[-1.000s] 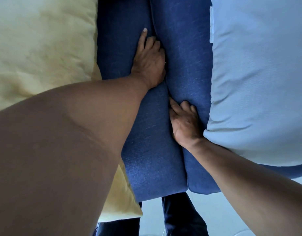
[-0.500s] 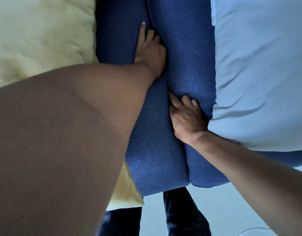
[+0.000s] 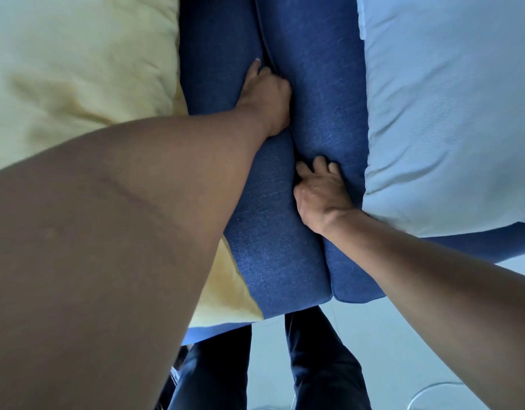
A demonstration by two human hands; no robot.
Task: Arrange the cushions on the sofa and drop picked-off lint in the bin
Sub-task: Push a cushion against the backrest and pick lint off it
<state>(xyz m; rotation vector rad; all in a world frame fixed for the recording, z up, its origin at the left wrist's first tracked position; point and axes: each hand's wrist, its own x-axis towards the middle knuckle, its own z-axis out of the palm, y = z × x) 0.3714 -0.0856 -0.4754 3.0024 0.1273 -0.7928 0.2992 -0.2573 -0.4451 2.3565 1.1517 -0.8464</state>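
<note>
No readable writing or brand anywhere. Fingertips of both hands hidden in the seam between two dark blue seat cushions: left seat [image 3: 273, 261], right seat [image 3: 323, 84]. Left hand [image 3: 265, 97] farther up the seam, fingers pushed in; gripping or only pressing, cannot tell. Right hand [image 3: 320, 190] lower, fingers curled onto the right seat edge; real grip not clear. Yellow cushion [image 3: 77, 69] at left, partly behind the forearm. Pale blue cushion [image 3: 450, 113] at right, wrinkled, cut by the frame.
</note>
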